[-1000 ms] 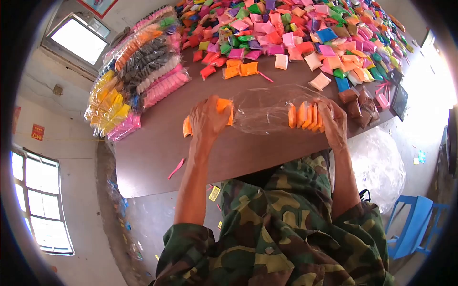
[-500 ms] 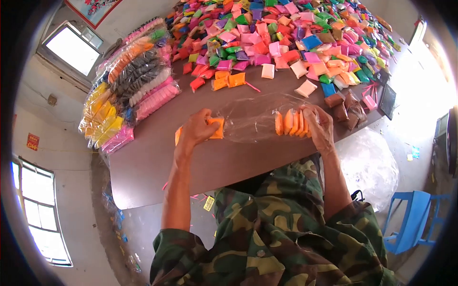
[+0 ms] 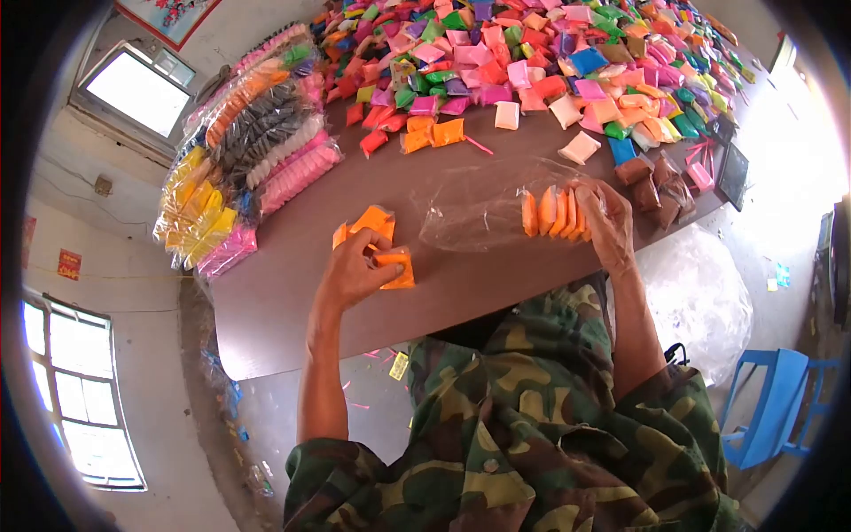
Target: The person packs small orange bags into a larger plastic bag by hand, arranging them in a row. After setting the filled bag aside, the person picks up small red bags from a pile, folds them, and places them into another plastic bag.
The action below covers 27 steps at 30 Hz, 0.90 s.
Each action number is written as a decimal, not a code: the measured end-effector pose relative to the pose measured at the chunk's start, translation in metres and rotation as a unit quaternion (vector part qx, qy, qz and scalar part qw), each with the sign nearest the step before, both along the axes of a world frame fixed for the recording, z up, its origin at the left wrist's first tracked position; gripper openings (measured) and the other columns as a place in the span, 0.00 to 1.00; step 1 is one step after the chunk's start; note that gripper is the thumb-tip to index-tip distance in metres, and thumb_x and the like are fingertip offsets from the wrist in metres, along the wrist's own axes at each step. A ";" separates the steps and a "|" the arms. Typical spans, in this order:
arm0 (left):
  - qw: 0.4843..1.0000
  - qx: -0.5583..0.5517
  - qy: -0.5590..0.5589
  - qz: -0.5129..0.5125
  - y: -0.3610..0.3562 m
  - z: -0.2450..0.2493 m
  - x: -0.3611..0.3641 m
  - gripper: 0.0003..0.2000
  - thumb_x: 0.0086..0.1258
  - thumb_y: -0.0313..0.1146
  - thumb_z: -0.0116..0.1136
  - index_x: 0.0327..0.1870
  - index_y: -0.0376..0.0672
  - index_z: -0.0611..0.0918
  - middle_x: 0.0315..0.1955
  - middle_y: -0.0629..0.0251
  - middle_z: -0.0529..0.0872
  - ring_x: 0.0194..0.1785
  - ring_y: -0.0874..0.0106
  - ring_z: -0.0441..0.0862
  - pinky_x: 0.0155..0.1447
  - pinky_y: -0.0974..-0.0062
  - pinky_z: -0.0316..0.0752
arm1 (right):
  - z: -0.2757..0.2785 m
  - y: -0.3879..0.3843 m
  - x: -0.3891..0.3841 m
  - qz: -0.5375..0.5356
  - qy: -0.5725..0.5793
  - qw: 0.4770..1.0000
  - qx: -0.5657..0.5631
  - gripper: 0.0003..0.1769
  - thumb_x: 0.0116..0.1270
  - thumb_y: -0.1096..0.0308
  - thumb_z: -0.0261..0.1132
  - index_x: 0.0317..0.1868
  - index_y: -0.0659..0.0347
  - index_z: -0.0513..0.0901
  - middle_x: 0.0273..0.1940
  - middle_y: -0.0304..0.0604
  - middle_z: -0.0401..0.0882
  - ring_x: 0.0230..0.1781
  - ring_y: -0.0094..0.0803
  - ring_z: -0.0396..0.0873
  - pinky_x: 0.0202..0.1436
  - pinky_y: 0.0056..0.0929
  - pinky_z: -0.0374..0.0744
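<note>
My left hand (image 3: 353, 273) pinches an orange packet (image 3: 401, 269) over the table's front part. Another orange packet (image 3: 377, 219) lies just beyond its fingers, with more orange partly hidden beside it. My right hand (image 3: 608, 222) is closed on a long clear plastic bag (image 3: 470, 213), gripping its right end. Inside that bag, next to my right fingers, several orange packets (image 3: 550, 213) stand side by side in a row. The left part of the bag looks loose and reaches toward my left hand without touching it.
A big heap of coloured packets (image 3: 532, 66) covers the far side of the brown table (image 3: 292, 301). Filled bags (image 3: 257, 133) are stacked at the left. Brown packets (image 3: 660, 191) sit at the right edge. A blue stool (image 3: 769, 408) stands on the floor.
My left hand has moved away from the bag's left end, down and left, and now pinches an orange packet. The bag's left part has slackened; my right hand still holds its right end.
</note>
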<state>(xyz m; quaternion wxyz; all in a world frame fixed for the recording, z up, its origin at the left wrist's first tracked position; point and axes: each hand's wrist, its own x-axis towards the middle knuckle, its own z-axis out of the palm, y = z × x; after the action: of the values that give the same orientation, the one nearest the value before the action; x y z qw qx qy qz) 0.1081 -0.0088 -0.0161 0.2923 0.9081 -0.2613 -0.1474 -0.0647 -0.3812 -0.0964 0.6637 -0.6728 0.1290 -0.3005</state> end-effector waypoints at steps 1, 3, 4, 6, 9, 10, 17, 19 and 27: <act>1.000 -0.002 0.001 -0.004 0.002 0.004 -0.004 0.21 0.60 0.35 0.77 0.53 0.37 0.86 0.44 0.62 0.89 0.44 0.71 0.87 0.49 0.71 0.82 | -0.001 0.000 0.000 -0.002 0.002 1.000 -0.004 0.19 0.81 0.56 0.69 0.57 0.65 0.89 0.47 0.33 0.88 0.49 0.18 0.81 0.55 0.22 0.80; 0.999 -0.044 -0.015 -0.012 0.003 0.013 -0.017 0.20 0.63 0.33 0.77 0.54 0.37 0.86 0.44 0.63 0.89 0.45 0.72 0.87 0.48 0.73 0.82 | -0.003 0.001 0.001 -0.007 0.007 1.000 -0.008 0.19 0.81 0.57 0.69 0.57 0.65 0.89 0.47 0.33 0.88 0.49 0.18 0.81 0.54 0.23 0.80; 0.996 -0.084 -0.030 -0.017 -0.001 0.018 -0.027 0.19 0.64 0.33 0.77 0.54 0.37 0.86 0.44 0.63 0.89 0.46 0.73 0.87 0.48 0.74 0.83 | -0.004 0.000 0.001 -0.011 0.010 1.000 -0.011 0.19 0.81 0.57 0.69 0.58 0.65 0.89 0.47 0.33 0.88 0.49 0.18 0.81 0.54 0.23 0.80; 0.987 -0.154 -0.020 -0.033 -0.015 0.029 -0.041 0.19 0.66 0.33 0.77 0.55 0.37 0.85 0.44 0.64 0.88 0.46 0.75 0.86 0.46 0.76 0.82 | -0.005 0.000 0.002 -0.003 -0.009 1.000 -0.006 0.18 0.81 0.58 0.69 0.58 0.65 0.89 0.47 0.33 0.88 0.49 0.18 0.80 0.54 0.23 0.80; 0.975 -0.211 0.054 -0.045 -0.040 0.047 -0.056 0.19 0.69 0.34 0.77 0.55 0.36 0.85 0.43 0.66 0.88 0.42 0.79 0.85 0.42 0.79 0.82 | -0.001 0.002 0.000 -0.004 -0.003 1.000 -0.012 0.17 0.82 0.59 0.68 0.57 0.66 0.89 0.46 0.31 0.88 0.47 0.17 0.79 0.53 0.22 0.79; 0.973 -0.212 0.079 -0.041 -0.051 0.052 -0.056 0.18 0.70 0.35 0.76 0.54 0.35 0.85 0.42 0.66 0.89 0.40 0.79 0.86 0.42 0.79 0.82 | 0.000 0.002 0.001 -0.002 -0.001 1.000 -0.009 0.17 0.82 0.59 0.68 0.57 0.66 0.89 0.46 0.31 0.87 0.47 0.16 0.79 0.52 0.21 0.79; 0.986 -0.163 0.019 -0.007 -0.131 -0.002 -0.035 0.18 0.68 0.40 0.76 0.47 0.34 0.86 0.33 0.61 0.90 0.34 0.73 0.86 0.41 0.71 0.83 | 0.000 0.002 0.002 0.000 -0.009 1.000 -0.011 0.17 0.81 0.58 0.69 0.54 0.66 0.89 0.41 0.28 0.84 0.43 0.15 0.76 0.47 0.20 0.76; 0.989 -0.149 -0.007 0.002 -0.144 -0.024 -0.030 0.20 0.68 0.42 0.76 0.48 0.34 0.85 0.33 0.62 0.90 0.31 0.77 0.85 0.32 0.74 0.80 | 0.000 0.002 0.002 -0.002 -0.006 1.000 -0.011 0.17 0.81 0.58 0.69 0.54 0.66 0.89 0.40 0.28 0.83 0.42 0.15 0.76 0.47 0.20 0.76; 0.961 -0.165 -0.221 0.004 -0.181 -0.048 -0.050 0.20 0.67 0.38 0.76 0.54 0.37 0.82 0.43 0.49 0.90 0.41 0.55 0.91 0.45 0.58 0.85 | -0.003 0.002 0.004 0.009 -0.023 1.000 0.016 0.15 0.79 0.61 0.71 0.54 0.65 0.89 0.41 0.30 0.85 0.43 0.17 0.78 0.48 0.22 0.78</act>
<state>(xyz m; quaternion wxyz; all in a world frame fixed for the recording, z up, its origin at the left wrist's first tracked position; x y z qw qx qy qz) 0.0582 -0.1900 -0.0637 0.3739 0.8579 -0.3369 0.1036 -0.0605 -0.3794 -0.0991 0.6801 -0.6559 0.1128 -0.3075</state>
